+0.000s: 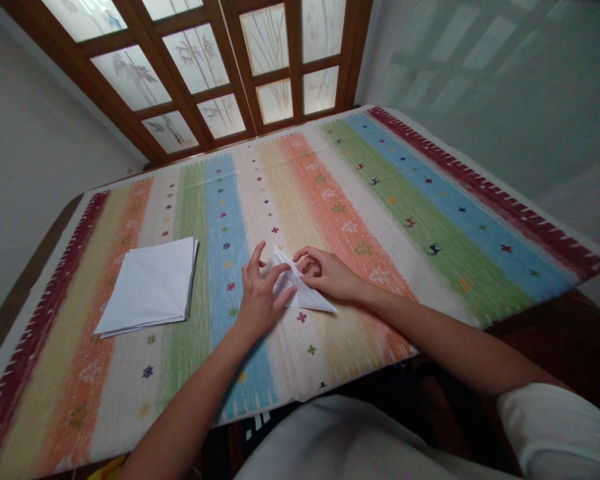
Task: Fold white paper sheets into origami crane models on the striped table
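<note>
A white sheet of paper [307,298], folded to a pointed, roughly triangular shape, lies on the striped tablecloth in front of me. At its left side is my left hand [263,290], thumb and a finger closing on the paper while other fingers stick up, bent. My right hand [330,273] comes from the right, its fingers curled and pinching the paper near its middle. Part of the sheet is hidden behind the fingers. To the left of my left hand sits a stack of square white paper [153,283], its edges slightly uneven.
A tablecloth [400,267] with coloured stripes and small printed figures covers the table. Beyond the far edge stand wooden doors [207,73] with frosted panes. Walls rise on the left and right. The table's near edge runs just before my body.
</note>
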### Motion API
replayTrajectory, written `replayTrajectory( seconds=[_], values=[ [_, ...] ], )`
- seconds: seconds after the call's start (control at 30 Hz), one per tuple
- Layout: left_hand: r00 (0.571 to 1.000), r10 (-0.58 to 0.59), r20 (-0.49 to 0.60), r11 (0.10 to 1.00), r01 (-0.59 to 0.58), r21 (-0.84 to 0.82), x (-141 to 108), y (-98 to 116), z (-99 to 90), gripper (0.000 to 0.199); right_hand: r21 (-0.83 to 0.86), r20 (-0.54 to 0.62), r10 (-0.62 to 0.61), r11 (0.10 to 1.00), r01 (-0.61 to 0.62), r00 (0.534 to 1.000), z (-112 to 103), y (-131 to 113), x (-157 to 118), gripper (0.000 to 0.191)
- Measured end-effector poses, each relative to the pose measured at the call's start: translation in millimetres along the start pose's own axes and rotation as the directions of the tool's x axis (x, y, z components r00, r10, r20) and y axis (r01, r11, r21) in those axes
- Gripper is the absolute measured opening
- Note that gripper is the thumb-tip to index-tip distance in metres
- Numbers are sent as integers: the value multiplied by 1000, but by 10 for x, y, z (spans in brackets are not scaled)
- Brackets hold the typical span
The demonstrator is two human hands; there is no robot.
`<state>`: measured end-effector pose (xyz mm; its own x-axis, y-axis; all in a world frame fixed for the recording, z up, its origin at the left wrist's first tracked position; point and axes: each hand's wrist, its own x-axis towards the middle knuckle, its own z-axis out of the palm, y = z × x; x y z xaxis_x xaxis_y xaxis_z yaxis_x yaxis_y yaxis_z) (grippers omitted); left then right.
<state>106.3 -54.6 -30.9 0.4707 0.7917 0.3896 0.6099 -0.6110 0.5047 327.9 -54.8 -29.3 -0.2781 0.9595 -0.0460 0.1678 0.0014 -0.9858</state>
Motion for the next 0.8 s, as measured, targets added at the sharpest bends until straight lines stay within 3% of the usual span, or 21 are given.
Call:
replayTrajectory(
  seconds=[0.1, 0.37, 0.5, 0.7, 0.8],
  values=[
    [998, 57, 16, 998, -56, -27, 20, 8, -52, 23, 16, 8, 41, 999, -42, 999, -5, 4, 3, 34],
    [979, 187, 82, 979, -178, -103, 48, -42, -136, 10, -83, 46, 12, 997, -8, 999, -28, -3, 2, 25],
    [962, 233, 143, 970, -221, -99, 77, -28, -174, 15, -14, 56, 41, 999, -41, 998, -57, 1, 20, 25],
    [954, 169, 247, 982, -141, -128, 111, 14, -235, 19, 99, 166, 69, 991, -86, 984, -176, -22, 41, 27],
    [958, 141, 248, 976, -91, -199, 121, 34, -248, 17, 60, 216, -12, 998, -1, 976, -236, -72, 22, 16]
  ],
)
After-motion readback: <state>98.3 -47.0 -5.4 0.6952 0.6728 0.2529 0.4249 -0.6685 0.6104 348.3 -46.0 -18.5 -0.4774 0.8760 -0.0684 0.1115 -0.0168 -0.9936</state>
